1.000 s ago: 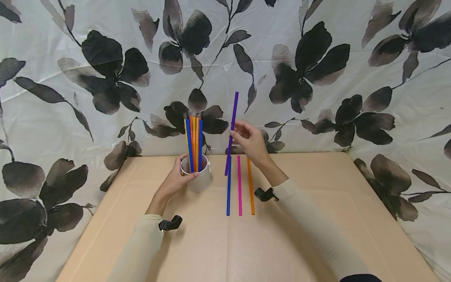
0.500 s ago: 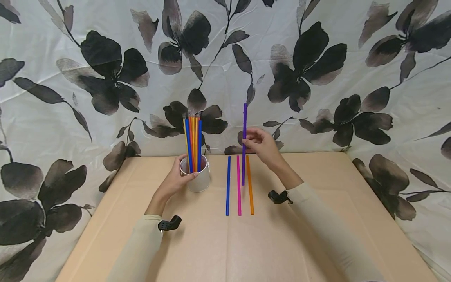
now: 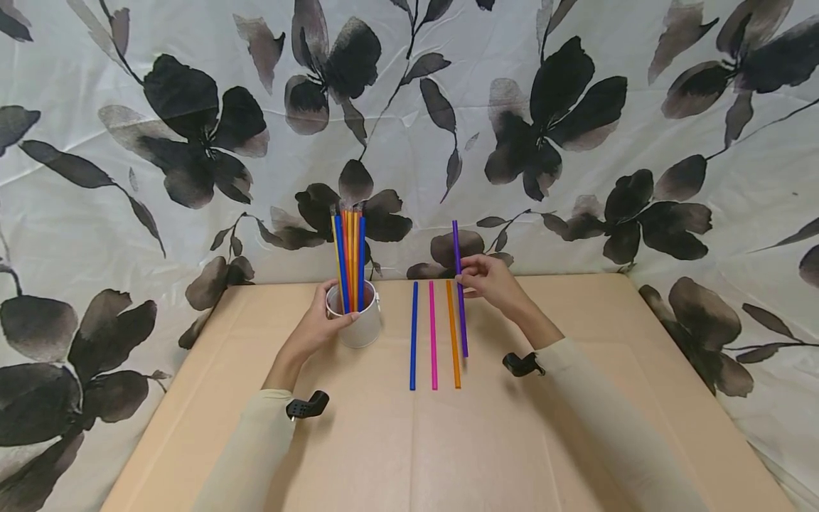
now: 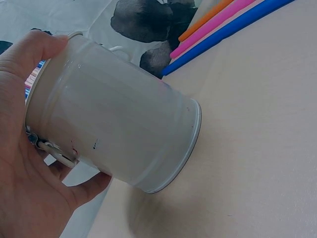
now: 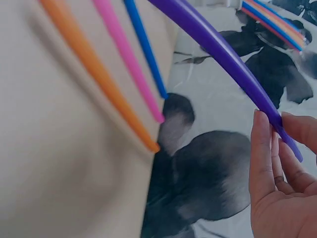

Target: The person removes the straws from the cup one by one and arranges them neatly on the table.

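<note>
The right hand [image 3: 491,284] pinches a purple stick [image 3: 461,313] between thumb and fingers, just right of an orange stick [image 3: 453,341]. In the right wrist view the purple stick [image 5: 218,44] slants down into the fingertips of the right hand [image 5: 282,183]. Left of the orange one lie a pink stick [image 3: 433,341] and a blue stick [image 3: 414,341], roughly parallel. The left hand [image 3: 316,320] grips a white metal bucket [image 3: 365,331] at its rim; several coloured sticks [image 3: 349,263] stand in it. Up close, the left hand [image 4: 29,148] wraps the bucket [image 4: 114,114].
A light wooden table [image 3: 397,455] spans the foreground. Behind its far edge hangs a white cloth [image 3: 409,142] with dark flowers. Black wrist devices sit on the left sleeve [image 3: 307,405] and the right sleeve [image 3: 523,365].
The right hand has carried the purple stick rightward and lower, from above the blue stick, past the pink and orange ones. The left hand and the bucket have stayed put.
</note>
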`<state>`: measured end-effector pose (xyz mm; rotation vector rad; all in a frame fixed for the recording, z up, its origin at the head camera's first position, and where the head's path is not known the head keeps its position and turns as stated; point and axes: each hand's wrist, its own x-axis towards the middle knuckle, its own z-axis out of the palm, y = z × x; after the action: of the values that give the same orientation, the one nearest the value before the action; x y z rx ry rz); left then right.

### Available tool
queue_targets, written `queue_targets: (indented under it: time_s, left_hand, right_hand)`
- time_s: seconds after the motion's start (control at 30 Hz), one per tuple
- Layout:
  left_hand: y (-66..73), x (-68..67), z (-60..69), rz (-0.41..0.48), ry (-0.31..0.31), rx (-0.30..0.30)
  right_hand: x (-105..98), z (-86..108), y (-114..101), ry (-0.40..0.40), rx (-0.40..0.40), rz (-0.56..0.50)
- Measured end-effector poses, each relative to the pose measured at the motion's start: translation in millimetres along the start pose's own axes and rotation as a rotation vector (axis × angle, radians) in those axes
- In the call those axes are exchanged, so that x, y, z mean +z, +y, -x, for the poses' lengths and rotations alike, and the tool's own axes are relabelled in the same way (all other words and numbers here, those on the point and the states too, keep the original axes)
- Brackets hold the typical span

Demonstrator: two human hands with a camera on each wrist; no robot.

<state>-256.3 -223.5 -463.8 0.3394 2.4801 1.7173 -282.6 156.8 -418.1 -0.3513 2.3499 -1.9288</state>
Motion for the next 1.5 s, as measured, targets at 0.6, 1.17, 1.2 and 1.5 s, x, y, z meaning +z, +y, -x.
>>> queue_targets:
  time_s: [0.6,1.17,1.2,1.5]
  left_hand:
    - [11.4,-0.6,2.1,0.026,-0.022,-0.019]
    - [0.8,0.1,0.0,0.001,0.005,-0.004]
    - [0.6,0.2,0.1,-0.003,0.004,-0.005]
    - [1.0,0.8,0.1,0.000,0.008,-0.012]
  right_hand:
    - [-20.2,5.2,42.7,0.014,0.163,0.005]
    - [-12.9,5.4,75.5,0.007,0.290,0.110]
    - [-11.7,5.7,75.9,0.005,0.295,0.121]
    - [-0.1,9.1,77.3,0.026,0.328,0.289]
